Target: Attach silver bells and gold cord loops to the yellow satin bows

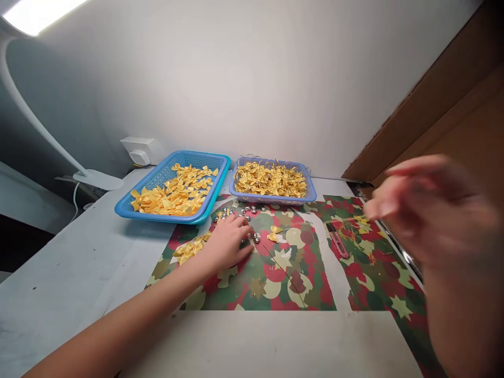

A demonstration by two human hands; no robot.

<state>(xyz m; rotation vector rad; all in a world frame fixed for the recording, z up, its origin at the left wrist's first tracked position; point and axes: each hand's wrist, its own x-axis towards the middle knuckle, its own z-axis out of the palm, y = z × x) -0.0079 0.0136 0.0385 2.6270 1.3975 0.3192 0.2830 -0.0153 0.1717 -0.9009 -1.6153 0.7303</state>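
Note:
My left hand [232, 240] reaches down onto the patterned sheet, its fingers spread over a cluster of small silver bells [253, 209]. Whether a fingertip touches a bell is hard to tell. Just left of that hand lies a pile of yellow bows [191, 249]. A single yellow bow [274, 234] rests on the sheet to its right, with a thin wire or thread [285, 273] below. My right hand [429, 205] is raised at the right, smeared by motion; its fingers look bent, and anything between them cannot be made out.
A blue basket [157, 218] of yellow bows stands at the back left, beside a smaller basket [271, 199] of bows with gold ties. A red-handled cutter [339, 244] lies near thread scraps. A white lamp [98, 180] stands left; cardboard [433, 115] rises right.

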